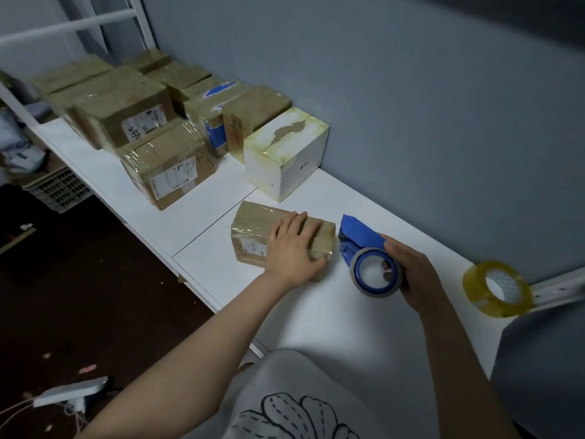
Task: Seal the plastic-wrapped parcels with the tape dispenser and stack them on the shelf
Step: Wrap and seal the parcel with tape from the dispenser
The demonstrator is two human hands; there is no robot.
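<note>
Centre frame: left hand point(292, 248) rests flat, fingers extended, on the parcel point(250, 228). Right of it, right hand point(414, 274) grasps the tape dispenser point(359, 236).

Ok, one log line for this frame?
left hand: flat on small parcel | right hand: grips tape dispenser beside it | spare tape roll: far right | other parcels: rear left

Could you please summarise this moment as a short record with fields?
left grip: flat on top of the parcel, which lies on the white shelf
right grip: curled round the blue tape dispenser, just right of the parcel
clear tape roll: at the shelf's right end, untouched
other parcels: grouped along the wall to the left, white box nearest
</note>
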